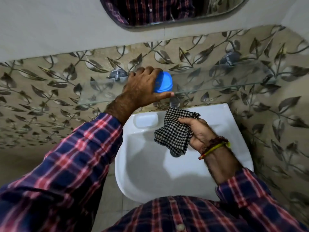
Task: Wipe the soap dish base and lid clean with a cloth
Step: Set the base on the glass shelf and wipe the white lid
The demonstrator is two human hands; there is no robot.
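Soap dish (pixel 163 82) at shelf edge, L hand (pixel 143 86) gripping, R hand (pixel 199 133) w/ cloth (pixel 173 131)

Navy-and-red plaid shirt sleeves (pixel 70 164), red and yellow thread bands (pixel 215 146) on right wrist

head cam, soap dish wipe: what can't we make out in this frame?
- Blue soap dish, head view: the left hand covers its left part; lid on or off, clean or dirty, unreadable.
- Tap: mostly behind the checked cloth in the right hand.
- Sink drain: hidden by the cloth.
- Mirror: cut by the top edge.
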